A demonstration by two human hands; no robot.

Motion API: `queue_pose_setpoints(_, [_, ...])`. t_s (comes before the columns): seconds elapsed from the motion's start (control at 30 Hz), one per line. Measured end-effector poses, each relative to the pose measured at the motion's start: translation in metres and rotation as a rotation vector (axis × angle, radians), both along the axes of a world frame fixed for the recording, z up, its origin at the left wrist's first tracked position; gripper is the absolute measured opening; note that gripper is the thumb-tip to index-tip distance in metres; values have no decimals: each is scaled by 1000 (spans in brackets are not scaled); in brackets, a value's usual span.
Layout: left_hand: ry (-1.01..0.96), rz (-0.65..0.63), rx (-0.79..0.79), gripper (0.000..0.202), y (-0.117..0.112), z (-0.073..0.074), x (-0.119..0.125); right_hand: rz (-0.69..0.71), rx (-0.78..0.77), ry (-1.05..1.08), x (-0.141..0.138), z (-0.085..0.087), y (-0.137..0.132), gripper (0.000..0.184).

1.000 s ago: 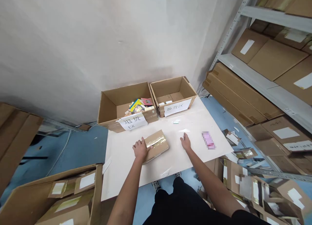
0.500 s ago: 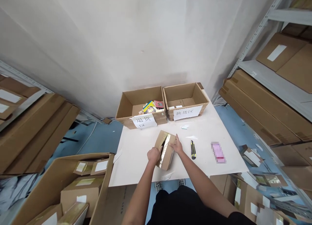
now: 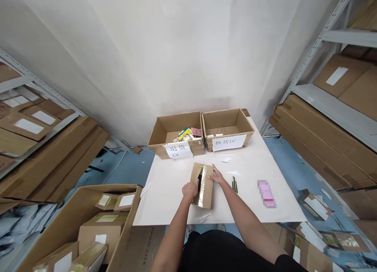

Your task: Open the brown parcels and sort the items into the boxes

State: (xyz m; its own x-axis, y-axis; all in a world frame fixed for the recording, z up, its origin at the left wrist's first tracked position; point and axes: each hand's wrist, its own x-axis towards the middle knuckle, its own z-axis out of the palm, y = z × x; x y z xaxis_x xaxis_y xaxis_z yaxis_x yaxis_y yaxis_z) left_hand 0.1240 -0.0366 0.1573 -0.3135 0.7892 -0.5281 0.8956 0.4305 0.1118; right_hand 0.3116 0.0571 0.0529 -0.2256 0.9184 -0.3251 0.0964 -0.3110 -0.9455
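A small taped cardboard parcel [image 3: 204, 191] lies on the white table [image 3: 171, 189] right in front of me, with a dark gap showing along its top. My left hand [image 3: 190, 189] grips the parcel's left edge, fingers curled. My right hand [image 3: 216, 177] presses on its far right corner with fingers curled over the flap. A yellow and black utility knife [image 3: 234, 184] lies on the table just right of my right forearm.
Two open labelled cartons stand at the table's far edge: the left one [image 3: 165, 130] holds colourful items, the right one [image 3: 244, 124] small cards. A pink object [image 3: 266, 193] lies at the right. A big carton of parcels [image 3: 88, 225] sits lower left. Shelves of boxes flank both sides.
The parcel has been turned end-on toward me and my right hand has come from the table onto it. The utility knife lies uncovered where that hand was. My view has swung left.
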Motion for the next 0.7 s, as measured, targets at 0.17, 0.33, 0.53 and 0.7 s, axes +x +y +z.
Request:
queue_pose_setpoints(0.17, [-1,24,3,83,0,4,1,44,-77,76,3,4,-1,131])
queue_pose_setpoints(0.33, [-37,53,22,86,-2,1,-10,33,-112,72,-2,7,1,131])
queue_pose_setpoints(0.53, [-106,32,14,87,1,-1,-26,67,-84,-11,-8,10,1,126])
queue_pose_setpoints(0.7, [-168,92,33,88,-5,3,-38,72,-110,12,-2,3,2,124])
